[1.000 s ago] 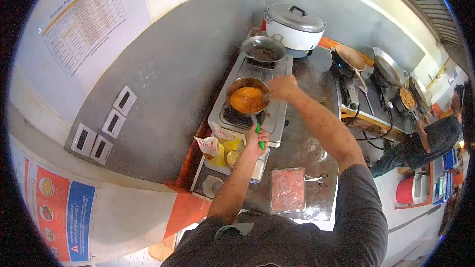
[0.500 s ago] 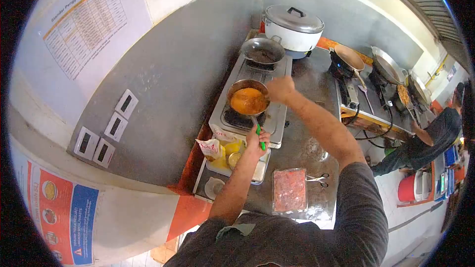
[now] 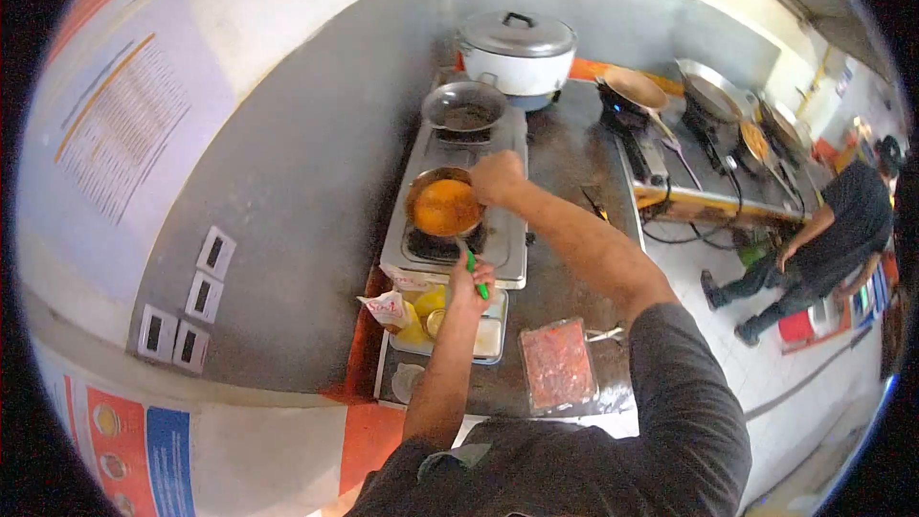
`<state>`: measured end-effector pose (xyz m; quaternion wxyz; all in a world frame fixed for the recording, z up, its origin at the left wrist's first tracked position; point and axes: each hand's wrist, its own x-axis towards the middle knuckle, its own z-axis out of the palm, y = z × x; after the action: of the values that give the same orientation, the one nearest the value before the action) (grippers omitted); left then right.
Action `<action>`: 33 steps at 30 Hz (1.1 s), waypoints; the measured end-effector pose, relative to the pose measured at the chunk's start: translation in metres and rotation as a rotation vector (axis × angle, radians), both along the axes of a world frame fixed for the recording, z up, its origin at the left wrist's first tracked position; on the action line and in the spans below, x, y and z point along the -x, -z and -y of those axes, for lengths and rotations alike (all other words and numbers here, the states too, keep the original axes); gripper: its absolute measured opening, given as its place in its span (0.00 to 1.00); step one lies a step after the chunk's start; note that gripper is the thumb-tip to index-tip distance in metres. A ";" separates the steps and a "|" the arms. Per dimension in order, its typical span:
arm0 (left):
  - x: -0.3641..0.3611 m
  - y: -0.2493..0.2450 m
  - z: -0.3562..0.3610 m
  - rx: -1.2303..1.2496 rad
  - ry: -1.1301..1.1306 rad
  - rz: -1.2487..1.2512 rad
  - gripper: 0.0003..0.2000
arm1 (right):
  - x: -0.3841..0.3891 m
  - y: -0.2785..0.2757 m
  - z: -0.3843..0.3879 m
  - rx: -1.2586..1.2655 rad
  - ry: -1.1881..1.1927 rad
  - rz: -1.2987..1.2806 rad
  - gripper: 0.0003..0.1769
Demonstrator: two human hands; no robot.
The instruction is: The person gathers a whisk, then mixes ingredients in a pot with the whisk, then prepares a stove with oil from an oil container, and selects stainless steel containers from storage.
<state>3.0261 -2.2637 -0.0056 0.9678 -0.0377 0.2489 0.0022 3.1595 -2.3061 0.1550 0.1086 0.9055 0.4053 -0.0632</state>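
While gripping the green handle (image 3: 479, 285) with the left hand (image 3: 466, 278), held the small pan (image 3: 445, 208) level on the near burner of the stove (image 3: 507, 239), at 12 o'clock from the body. Judged the pan rigid and fairly light, yet sloshy with its orange sauce (image 3: 446, 206) and likely hot at rim and wall. Judged the handle, pointing back toward 6 o'clock, the 1 safe place to take hold, with a firm wrap needed against tipping. Wrapped the left fingers, pressed together, round that handle, forearm running straight from 6 o'clock over the tray (image 3: 490, 343). Stretched the right arm long from 5 o'clock, wrist dipped, and set the right hand (image 3: 498, 177) at the pan's rim, at 2 o'clock. Curled the right fingers inward, close together; could not tell whether pinching a utensil or nothing.

Noted beyond, at 12 o'clock, a 2nd pan (image 3: 466, 105) on the far burner, dark inside, and a lidded white pot (image 3: 517, 43) behind it. Noted at 6 o'clock yellow pouches (image 3: 421, 311) in the tray, a flat packet of red meat (image 3: 558, 364) on the desk (image 3: 565, 153) just beside the tray, and scissors (image 3: 603, 333) near the packet's far corner. Noted well apart, at 3 o'clock, another person (image 3: 833, 230) crouched beside a 2nd stove (image 3: 651, 168).
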 end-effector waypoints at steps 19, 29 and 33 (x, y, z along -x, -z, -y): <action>0.007 -0.004 -0.014 0.005 0.083 0.102 0.15 | 0.001 0.062 0.028 -0.292 0.027 -0.011 0.16; 0.016 -0.017 -0.011 -0.093 0.096 0.063 0.17 | 0.024 0.077 0.059 -0.458 0.078 -0.097 0.37; 0.020 -0.027 -0.001 -0.118 0.100 0.081 0.21 | 0.033 0.059 0.078 -0.479 0.186 -0.243 0.36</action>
<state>3.0064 -2.2623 0.0219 0.9765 0.0318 0.2104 -0.0330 3.1267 -2.3841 0.0957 -0.1644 0.9244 0.3340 -0.0834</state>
